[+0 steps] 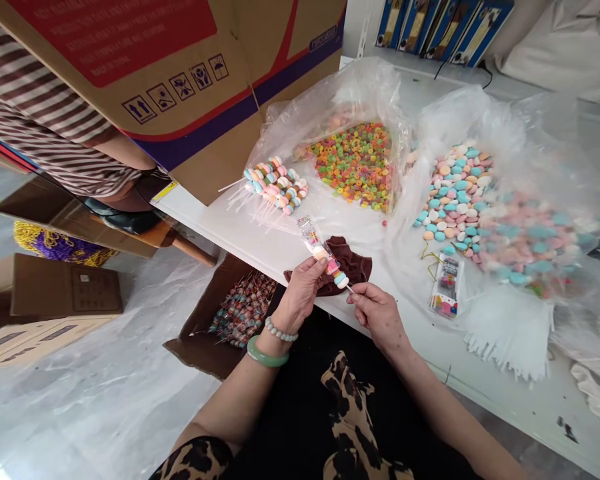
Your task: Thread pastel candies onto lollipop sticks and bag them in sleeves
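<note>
Between my hands is a candy skewer (341, 279), pastel candies threaded on a white stick, partly inside a clear printed wrapper (307, 230). My left hand (305, 285) is closed around the wrapper and the upper candies. Thumb and fingers of my right hand (377, 310) pinch the bare end of the stick. A crumpled brown cloth (355, 257) lies on the table just behind the skewer. Beyond it, a pile of unwrapped candy skewers (277, 183) rests with sticks toward the left. A stack of printed wrappers (447, 283) lies to the right of my right hand.
Open plastic bags hold ring candies (355, 163) and pastel candies (457, 193). White sticks (513, 333) lie at right. A tall carton (205, 113) stands at back left. Below the table edge, a box (190, 340) holds many skewers. A person in striped clothing (45, 113) sits at left.
</note>
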Demonstrator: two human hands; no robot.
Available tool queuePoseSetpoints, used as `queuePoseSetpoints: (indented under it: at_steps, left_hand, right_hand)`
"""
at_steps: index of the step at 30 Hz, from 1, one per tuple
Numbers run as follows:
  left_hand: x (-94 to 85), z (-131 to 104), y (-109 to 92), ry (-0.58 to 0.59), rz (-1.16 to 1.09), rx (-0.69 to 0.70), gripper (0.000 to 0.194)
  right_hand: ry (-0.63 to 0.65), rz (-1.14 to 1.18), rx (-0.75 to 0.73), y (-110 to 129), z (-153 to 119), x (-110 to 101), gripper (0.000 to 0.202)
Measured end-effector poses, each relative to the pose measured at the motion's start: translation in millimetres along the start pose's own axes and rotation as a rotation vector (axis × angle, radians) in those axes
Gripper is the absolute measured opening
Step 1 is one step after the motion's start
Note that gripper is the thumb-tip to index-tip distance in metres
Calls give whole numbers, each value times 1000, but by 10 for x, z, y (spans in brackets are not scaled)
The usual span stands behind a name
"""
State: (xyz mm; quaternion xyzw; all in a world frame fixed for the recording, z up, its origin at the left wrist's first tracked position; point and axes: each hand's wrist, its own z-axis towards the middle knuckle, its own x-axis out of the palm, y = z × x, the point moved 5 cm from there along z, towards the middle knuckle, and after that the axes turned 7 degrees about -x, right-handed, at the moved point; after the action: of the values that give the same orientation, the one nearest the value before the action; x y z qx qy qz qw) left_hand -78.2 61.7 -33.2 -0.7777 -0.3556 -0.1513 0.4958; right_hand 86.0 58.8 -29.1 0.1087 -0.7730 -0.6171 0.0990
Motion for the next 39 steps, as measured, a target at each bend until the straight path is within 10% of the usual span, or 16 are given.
queuePoseSetpoints:
  at_steps: [6,13,23,32,39]
  left_hand:
    - [51,-53,48,64,29,5,35]
    - [155,-85,117,55,94,-24,29]
    - [166,22,-239,125,-52,-43,25]
    - [230,30,-215,136,-225,130,13]
    - [213,11,-269,170,-162,108,19]
  right_hand:
    - [290,562,471,-97,-47,177,20]
    - [-61,275,71,59,12,156,12]
    - [5,-4,-63,98,-76,3,13]
    - [295,571,380,24,-74,-5,18]
    - [346,665,448,-22,-53,6,15]
